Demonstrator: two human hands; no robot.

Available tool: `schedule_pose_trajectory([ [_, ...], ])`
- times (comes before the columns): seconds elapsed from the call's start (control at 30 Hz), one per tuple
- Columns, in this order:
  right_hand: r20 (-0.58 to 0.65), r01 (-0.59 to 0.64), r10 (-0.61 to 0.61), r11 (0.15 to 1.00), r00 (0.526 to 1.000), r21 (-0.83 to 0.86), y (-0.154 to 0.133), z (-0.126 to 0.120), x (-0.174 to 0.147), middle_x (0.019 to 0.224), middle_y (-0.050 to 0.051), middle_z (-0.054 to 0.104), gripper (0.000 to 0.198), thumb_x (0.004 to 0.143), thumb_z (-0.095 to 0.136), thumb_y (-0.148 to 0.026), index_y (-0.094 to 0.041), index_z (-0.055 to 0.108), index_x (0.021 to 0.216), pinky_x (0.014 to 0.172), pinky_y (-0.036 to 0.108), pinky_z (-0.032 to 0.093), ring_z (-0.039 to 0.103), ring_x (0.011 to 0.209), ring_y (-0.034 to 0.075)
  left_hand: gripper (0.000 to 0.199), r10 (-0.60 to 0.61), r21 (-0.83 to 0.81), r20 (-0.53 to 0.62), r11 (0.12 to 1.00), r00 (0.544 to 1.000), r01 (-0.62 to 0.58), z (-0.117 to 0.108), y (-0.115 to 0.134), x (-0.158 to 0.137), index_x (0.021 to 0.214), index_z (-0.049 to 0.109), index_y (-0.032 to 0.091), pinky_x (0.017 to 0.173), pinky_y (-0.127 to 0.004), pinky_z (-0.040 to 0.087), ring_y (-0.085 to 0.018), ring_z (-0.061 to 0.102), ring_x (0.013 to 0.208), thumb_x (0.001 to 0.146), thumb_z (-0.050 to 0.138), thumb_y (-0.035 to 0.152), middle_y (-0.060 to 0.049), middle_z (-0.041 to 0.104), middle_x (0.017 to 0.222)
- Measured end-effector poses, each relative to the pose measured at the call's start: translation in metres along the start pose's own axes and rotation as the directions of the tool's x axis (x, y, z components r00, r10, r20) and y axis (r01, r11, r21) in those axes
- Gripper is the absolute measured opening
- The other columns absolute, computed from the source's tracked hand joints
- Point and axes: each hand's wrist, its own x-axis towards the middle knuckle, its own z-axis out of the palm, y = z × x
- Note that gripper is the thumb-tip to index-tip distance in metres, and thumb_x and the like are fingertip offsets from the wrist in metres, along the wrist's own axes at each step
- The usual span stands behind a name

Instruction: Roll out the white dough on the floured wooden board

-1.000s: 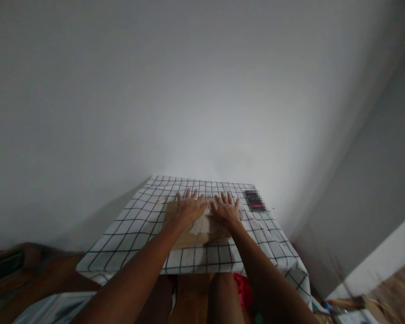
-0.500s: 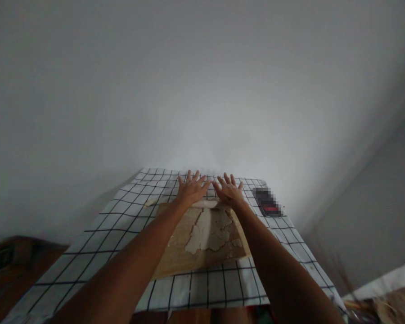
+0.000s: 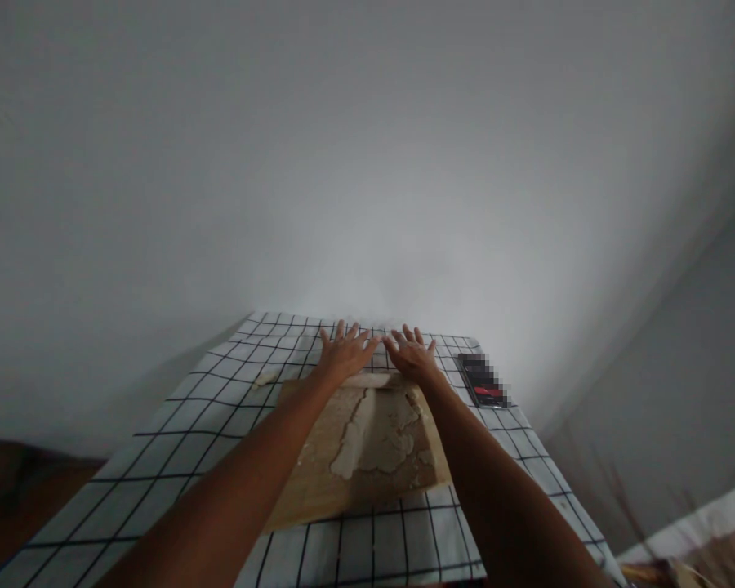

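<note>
My left hand (image 3: 344,357) and my right hand (image 3: 412,357) reach forward side by side, palms down, fingers stretched out and spread. Beneath them a pale rod, probably a rolling pin (image 3: 373,380), lies crosswise at the far edge of a wooden board (image 3: 309,498); its ends are hidden by my hands. Both palms appear to rest on the rod. A thin, ragged-edged sheet of pale dough (image 3: 367,441) spreads over the board between my forearms.
A white cloth with black grid lines (image 3: 202,408) covers the table. To the right lies a dark flat item with a red band (image 3: 487,392), partly pixelated. A small pale piece (image 3: 265,379) sits left of the board. Behind the table rises a grey wall (image 3: 367,163).
The whole scene sits slightly lower in the picture, as the head view has tipped up a little. My hands stay spread over the rod, with hardly any shift against the board.
</note>
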Motion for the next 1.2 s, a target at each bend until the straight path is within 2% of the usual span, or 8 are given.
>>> schedule_pose_trajectory([
  [0.17, 0.021, -0.052, 0.052, 0.999, 0.998, 0.014, -0.002, 0.0, -0.015, 0.17, 0.007, 0.018, 0.068, 0.102, 0.015, -0.067, -0.033, 0.037, 0.156, 0.114, 0.076, 0.011, 0.011, 0.155, 0.036, 0.058, -0.006, 0.011, 0.034, 1.0, 0.999, 0.006, -0.009, 0.006, -0.018, 0.146, 0.055, 0.032, 0.113, -0.08, 0.01, -0.043, 0.021, 0.153, 0.102, 0.029, 0.06, -0.009, 0.04, 0.162],
  [0.33, -0.016, -0.115, 0.115, 0.993, 0.993, 0.003, -0.008, 0.002, -0.039, 0.167, 0.01, 0.026, 0.069, 0.102, 0.019, -0.066, -0.027, 0.043, 0.154, 0.114, 0.076, 0.01, 0.018, 0.154, 0.036, 0.058, 0.0, 0.039, 0.042, 0.999, 0.999, -0.002, -0.012, 0.012, -0.039, 0.146, 0.055, 0.031, 0.113, -0.079, 0.013, -0.043, 0.027, 0.151, 0.102, 0.03, 0.059, -0.011, 0.043, 0.16],
  [0.5, -0.074, -0.095, 0.09, 0.994, 0.993, -0.058, -0.012, 0.002, -0.069, 0.164, 0.011, 0.033, 0.059, 0.104, 0.021, -0.057, -0.028, 0.05, 0.148, 0.113, 0.075, 0.011, 0.024, 0.152, 0.036, 0.051, 0.016, 0.088, 0.058, 0.996, 0.998, -0.021, -0.018, 0.018, -0.068, 0.141, 0.059, 0.033, 0.114, -0.076, 0.016, -0.042, 0.031, 0.149, 0.102, 0.035, 0.056, -0.009, 0.047, 0.158],
  [0.6, -0.109, -0.078, 0.07, 0.994, 0.992, -0.077, -0.014, 0.004, -0.089, 0.161, 0.012, 0.038, 0.054, 0.105, 0.024, -0.049, -0.026, 0.053, 0.144, 0.114, 0.073, 0.014, 0.028, 0.15, 0.036, 0.048, 0.057, 0.128, 0.018, 0.99, 0.998, -0.059, -0.021, 0.023, -0.087, 0.14, 0.06, 0.034, 0.115, -0.074, 0.016, -0.041, 0.031, 0.149, 0.102, 0.037, 0.053, -0.007, 0.049, 0.156],
  [0.73, -0.15, -0.076, 0.061, 0.993, 0.987, -0.093, -0.019, 0.007, -0.116, 0.16, 0.014, 0.039, 0.051, 0.104, 0.03, -0.043, -0.024, 0.052, 0.146, 0.115, 0.071, 0.013, 0.031, 0.148, 0.036, 0.051, 0.026, 0.13, -0.042, 0.991, 0.999, -0.02, -0.023, 0.031, -0.111, 0.139, 0.062, 0.03, 0.116, -0.071, 0.019, -0.041, 0.039, 0.145, 0.102, 0.036, 0.053, -0.011, 0.057, 0.149],
  [0.97, -0.18, -0.083, 0.068, 0.994, 0.981, -0.076, -0.027, 0.005, -0.163, 0.158, 0.01, 0.044, 0.05, 0.107, 0.028, -0.047, -0.028, 0.055, 0.143, 0.118, 0.059, 0.018, 0.037, 0.145, 0.03, 0.048, 0.075, 0.077, -0.127, 0.995, 0.989, -0.066, -0.034, 0.04, -0.151, 0.14, 0.061, 0.029, 0.116, -0.061, 0.03, -0.036, 0.045, 0.141, 0.101, 0.04, 0.047, -0.006, 0.06, 0.146],
  [1.07, -0.224, -0.074, 0.052, 0.993, 0.973, -0.091, -0.028, 0.009, -0.182, 0.159, 0.012, 0.042, 0.052, 0.107, 0.026, -0.049, -0.028, 0.052, 0.147, 0.118, 0.056, 0.021, 0.04, 0.144, 0.03, 0.049, 0.104, 0.079, -0.149, 0.993, 0.983, -0.093, -0.037, 0.043, -0.169, 0.144, 0.058, 0.029, 0.119, -0.059, 0.027, -0.034, 0.047, 0.14, 0.1, 0.041, 0.045, -0.007, 0.06, 0.146],
  [1.2, -0.293, -0.075, 0.05, 0.995, 0.955, -0.073, -0.03, 0.019, -0.209, 0.161, 0.014, 0.039, 0.056, 0.107, 0.027, -0.052, -0.026, 0.047, 0.152, 0.117, 0.058, 0.021, 0.035, 0.147, 0.032, 0.053, 0.158, 0.116, -0.17, 0.983, 0.973, -0.139, -0.033, 0.042, -0.196, 0.15, 0.052, 0.03, 0.121, -0.063, 0.021, -0.035, 0.04, 0.146, 0.1, 0.043, 0.046, -0.007, 0.051, 0.155],
])
